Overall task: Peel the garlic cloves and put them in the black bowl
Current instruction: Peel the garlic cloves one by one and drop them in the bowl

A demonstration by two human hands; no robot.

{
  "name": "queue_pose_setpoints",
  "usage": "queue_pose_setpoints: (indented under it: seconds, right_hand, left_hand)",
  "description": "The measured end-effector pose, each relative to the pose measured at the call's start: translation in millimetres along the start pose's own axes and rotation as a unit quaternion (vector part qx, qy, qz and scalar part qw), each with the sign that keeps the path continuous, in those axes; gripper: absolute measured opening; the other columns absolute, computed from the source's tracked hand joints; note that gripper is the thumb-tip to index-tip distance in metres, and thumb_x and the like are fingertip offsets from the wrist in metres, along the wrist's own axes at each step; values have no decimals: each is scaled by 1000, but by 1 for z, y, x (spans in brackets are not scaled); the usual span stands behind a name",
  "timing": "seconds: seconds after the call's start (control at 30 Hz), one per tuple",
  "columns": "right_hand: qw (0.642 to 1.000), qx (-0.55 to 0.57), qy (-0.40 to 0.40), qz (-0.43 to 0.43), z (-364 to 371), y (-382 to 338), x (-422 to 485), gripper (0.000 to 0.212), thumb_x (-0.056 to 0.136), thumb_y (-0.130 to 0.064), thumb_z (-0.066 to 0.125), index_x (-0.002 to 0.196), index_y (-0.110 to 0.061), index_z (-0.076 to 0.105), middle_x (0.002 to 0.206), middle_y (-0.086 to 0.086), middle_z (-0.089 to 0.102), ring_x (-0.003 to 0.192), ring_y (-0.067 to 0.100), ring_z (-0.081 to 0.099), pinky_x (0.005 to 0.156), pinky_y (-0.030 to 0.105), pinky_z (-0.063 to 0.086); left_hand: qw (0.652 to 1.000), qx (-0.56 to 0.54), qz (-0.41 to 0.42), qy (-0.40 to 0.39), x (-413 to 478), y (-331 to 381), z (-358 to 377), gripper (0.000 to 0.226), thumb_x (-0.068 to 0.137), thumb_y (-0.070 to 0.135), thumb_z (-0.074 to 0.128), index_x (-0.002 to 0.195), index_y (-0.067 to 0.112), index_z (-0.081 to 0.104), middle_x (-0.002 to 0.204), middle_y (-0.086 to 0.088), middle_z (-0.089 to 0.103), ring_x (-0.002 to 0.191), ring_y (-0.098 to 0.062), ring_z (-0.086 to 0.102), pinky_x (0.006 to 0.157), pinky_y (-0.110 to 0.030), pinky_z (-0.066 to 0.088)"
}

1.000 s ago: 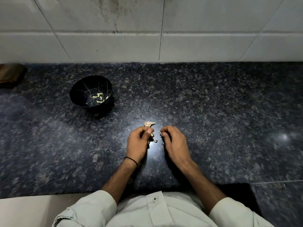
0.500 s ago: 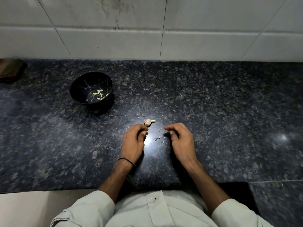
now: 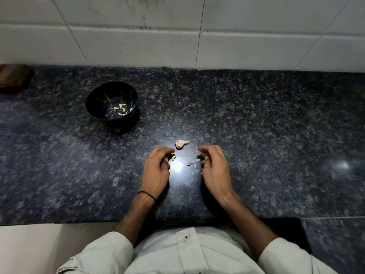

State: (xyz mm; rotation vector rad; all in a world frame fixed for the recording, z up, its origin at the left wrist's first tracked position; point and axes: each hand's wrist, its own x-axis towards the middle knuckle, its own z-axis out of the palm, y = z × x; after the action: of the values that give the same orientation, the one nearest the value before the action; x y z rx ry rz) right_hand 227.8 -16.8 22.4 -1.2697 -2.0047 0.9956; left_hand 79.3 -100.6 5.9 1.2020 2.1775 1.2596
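Change, as I log it: both hands sit wider apart than a second ago; peel scraps (image 3: 190, 163) now lie between them on the counter (image 3: 276, 135).
- left hand (image 3: 158, 171): curled, pale clove (image 3: 173, 158) at its fingertips; I cannot tell if it is gripped.
- right hand (image 3: 215, 169): curled; I cannot tell what it holds.
- black bowl (image 3: 92, 103): far left, holds pale peeled cloves (image 3: 121, 109).

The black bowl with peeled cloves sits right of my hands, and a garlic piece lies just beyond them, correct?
No: the head view shows the black bowl left of the left hand and right hand, not right. It does hold peeled cloves, and the garlic piece lies just beyond the hands.
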Motion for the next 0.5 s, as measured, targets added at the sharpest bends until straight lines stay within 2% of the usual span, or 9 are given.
queue_pose_setpoints:
  seconds: [0.07, 0.1, 0.17, 0.23, 0.33, 0.43, 0.5]
  right_hand:
    - [999, -27, 7, -23, -8, 4, 12, 43, 89, 20, 41, 117, 0, 65, 116, 6, 57, 94, -9, 56, 86, -1, 37]
    - [998, -54, 0, -38, -9, 8, 19, 45, 87, 22, 40, 118, 1, 65, 117, 8, 57, 97, -4, 56, 90, 0, 35]
    - [990, -118, -34, -72, -7, 18, 29, 49, 85, 20, 41, 123, 0, 64, 120, 11, 58, 108, 16, 55, 99, 11, 34]
    - [976, -165, -82, -118, 0, 25, 30, 45, 88, 13, 46, 127, -1, 64, 124, 12, 58, 114, 27, 51, 101, 22, 35]
    - [951, -189, -150, -193, 5, 26, 19, 39, 92, 3, 51, 129, -3, 62, 130, 10, 56, 119, 27, 50, 104, 33, 42]
    - [929, -202, -203, -232, -5, 29, 6, 41, 98, -15, 36, 128, -3, 61, 130, 11, 57, 120, 27, 52, 101, 36, 45]
    - [918, -210, -230, -246, -15, 35, 0, 45, 97, -16, 31, 128, -3, 62, 130, 11, 58, 120, 28, 54, 102, 36, 46]
  left_hand:
    - [1000, -1, -2, 12, -6, 0, -3, 34, 89, -18, 49, 108, 1, 70, 114, -1, 61, 102, 20, 50, 90, 2, 33]
    - [1000, 3, -1, 17, -9, -1, -5, 31, 89, -16, 52, 108, 1, 69, 114, -2, 60, 103, 19, 49, 91, 2, 32]
    - [1000, 12, -3, 12, -13, -2, -6, 26, 88, -10, 58, 109, 1, 68, 113, 0, 56, 98, 8, 51, 90, 2, 31]
    - [999, 26, -16, -12, -16, -2, -5, 26, 87, -4, 65, 112, 2, 65, 114, 4, 48, 90, -2, 50, 85, 2, 33]
    - [998, 34, -28, -48, -20, -3, -2, 34, 84, 1, 70, 116, 5, 60, 118, 7, 39, 91, -11, 49, 84, -2, 35]
    - [998, 32, -23, -58, -21, -5, -2, 37, 83, 2, 72, 118, 8, 59, 120, 7, 37, 95, -8, 47, 86, -3, 36]
    - [998, 21, -26, -56, -21, -7, -4, 38, 83, 3, 73, 117, 10, 59, 120, 8, 37, 91, -5, 48, 84, -3, 37]
